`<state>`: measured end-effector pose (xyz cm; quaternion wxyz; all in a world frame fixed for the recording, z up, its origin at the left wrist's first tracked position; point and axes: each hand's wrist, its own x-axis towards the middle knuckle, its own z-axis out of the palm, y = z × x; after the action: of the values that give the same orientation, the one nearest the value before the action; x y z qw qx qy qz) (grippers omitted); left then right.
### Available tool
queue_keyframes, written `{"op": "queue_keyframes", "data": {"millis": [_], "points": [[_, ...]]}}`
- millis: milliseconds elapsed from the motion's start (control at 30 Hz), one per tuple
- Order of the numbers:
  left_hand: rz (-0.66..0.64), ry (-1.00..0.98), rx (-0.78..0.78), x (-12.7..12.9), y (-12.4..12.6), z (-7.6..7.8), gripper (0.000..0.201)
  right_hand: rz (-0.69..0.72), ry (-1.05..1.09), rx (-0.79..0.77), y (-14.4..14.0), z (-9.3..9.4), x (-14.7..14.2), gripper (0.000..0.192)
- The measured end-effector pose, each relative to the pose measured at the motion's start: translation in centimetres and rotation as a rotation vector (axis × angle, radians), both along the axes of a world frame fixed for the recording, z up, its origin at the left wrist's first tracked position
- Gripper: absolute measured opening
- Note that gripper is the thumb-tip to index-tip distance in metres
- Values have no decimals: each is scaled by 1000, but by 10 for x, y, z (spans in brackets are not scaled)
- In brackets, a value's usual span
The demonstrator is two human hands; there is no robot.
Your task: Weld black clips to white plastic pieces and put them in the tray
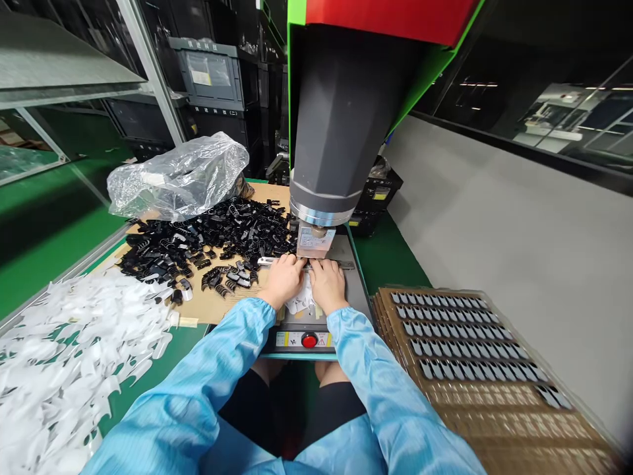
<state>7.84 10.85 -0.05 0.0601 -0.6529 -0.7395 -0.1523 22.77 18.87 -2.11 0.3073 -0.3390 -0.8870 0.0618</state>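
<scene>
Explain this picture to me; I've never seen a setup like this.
The view comes from a camera on a person's head, looking down at their own two hands. The left hand and right hand rest close together under a big grey press head, fingers on small white pieces; what they grip is unclear. A red button sits on the machine's front. To the left lie black parts, a plastic bag and white pieces. On the right are brown trays of filled slots.

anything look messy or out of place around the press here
Mostly loose heaps. Black clips sprawl unsorted over the cardboard sheet, and white plastic pieces lie scattered at the left. By contrast, the tray stack on the right holds neat rows. Both hands rest together under the press head.
</scene>
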Motion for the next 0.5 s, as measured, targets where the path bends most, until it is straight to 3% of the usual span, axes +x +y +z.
{"op": "queue_keyframes", "data": {"millis": [167, 267, 367, 500], "points": [[10, -7, 17, -1, 0, 6, 29, -8, -75, -42, 0, 11, 4, 35], [2, -51, 47, -8, -13, 12, 39, 18, 10, -65, -9, 12, 30, 46], [-31, -140, 94, -21, -48, 11, 47, 11, 120, -51, -29, 0, 81, 43], [-167, -214, 44, -37, -116, -12, 46, -99, 73, -32, -62, -30, 156, 44]]}}
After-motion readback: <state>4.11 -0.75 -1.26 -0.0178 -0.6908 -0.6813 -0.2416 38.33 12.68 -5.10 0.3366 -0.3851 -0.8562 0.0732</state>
